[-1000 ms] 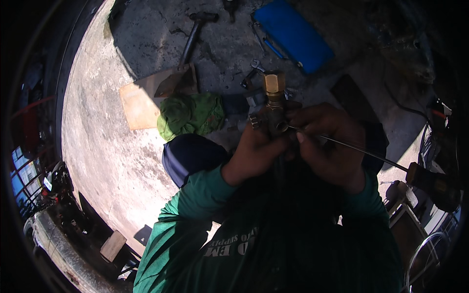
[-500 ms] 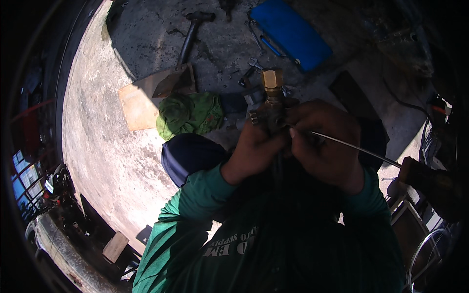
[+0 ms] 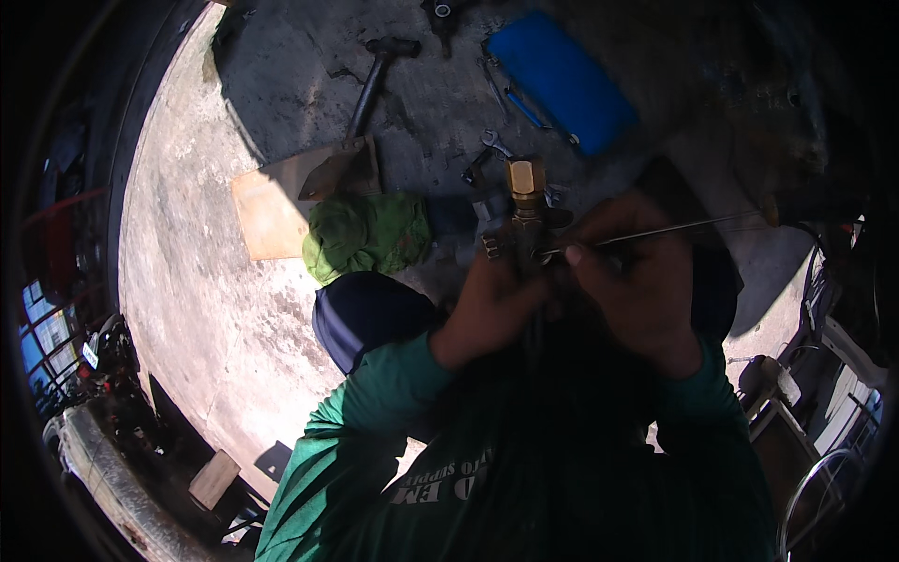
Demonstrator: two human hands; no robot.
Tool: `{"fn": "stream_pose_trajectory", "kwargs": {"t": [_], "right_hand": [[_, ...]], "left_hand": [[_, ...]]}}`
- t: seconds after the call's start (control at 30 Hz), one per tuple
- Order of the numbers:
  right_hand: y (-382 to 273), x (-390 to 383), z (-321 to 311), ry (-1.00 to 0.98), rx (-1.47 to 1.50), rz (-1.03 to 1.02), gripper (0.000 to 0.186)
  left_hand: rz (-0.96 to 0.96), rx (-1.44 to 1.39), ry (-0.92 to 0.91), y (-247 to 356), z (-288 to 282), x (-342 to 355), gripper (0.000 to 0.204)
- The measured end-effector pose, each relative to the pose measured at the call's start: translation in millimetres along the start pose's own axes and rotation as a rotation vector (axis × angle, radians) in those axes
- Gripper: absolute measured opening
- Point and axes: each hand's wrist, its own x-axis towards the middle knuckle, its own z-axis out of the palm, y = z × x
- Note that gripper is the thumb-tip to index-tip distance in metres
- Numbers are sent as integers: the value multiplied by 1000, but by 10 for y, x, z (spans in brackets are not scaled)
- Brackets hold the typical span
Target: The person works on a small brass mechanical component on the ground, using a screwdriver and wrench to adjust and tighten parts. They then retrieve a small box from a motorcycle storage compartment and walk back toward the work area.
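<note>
Hard sunlight bleaches the floor (image 3: 201, 309) at left, ending in a crisp shadow edge; the far floor lies dim. The hands (image 3: 646, 298) sit in murky shade. Glints pick out the fitting (image 3: 526, 178) and the screwdriver (image 3: 688, 227), whose handle (image 3: 813, 208) blurs into darkness at right. The near shirt (image 3: 524, 468) sinks toward black. Fisheye bending curves the edges into a black rim.

The brass fitting (image 3: 528, 202) stands roughly upright in the left hand (image 3: 489, 302), its bright hexagonal nut rising beyond the fingers, its darker body partly hidden by them. The screwdriver (image 3: 670, 230) lies nearly level across the right hand (image 3: 646, 286), thin metal shaft pinched near the tip, dark handle extending right of that hand. The tip meets the fitting's body; whether it enters is unclear.
</note>
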Motion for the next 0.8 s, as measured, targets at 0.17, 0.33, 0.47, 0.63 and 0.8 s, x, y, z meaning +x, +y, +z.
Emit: {"fn": "stream_pose_trajectory", "kwargs": {"t": [0.17,0.33,0.47,0.63,0.8], "right_hand": [[-71,22,-21,-72,-245,-324,15],[-87,-93,-25,-17,44,-95,17],[-94,-40,-118,-101,-209,-509,20],[-117,-155,-146,57,40,-376,27],[-72,-153,-134,15,37,-315,24]], "left_hand": [[111,191,-31,14,-43,-31,55],[110,45,-62,100,55,-99,61],[82,62,-68,142,74,-83,60],[-60,-45,-30,282,65,-85,58],[-25,-46,-64,268,25,-75,58]]}}
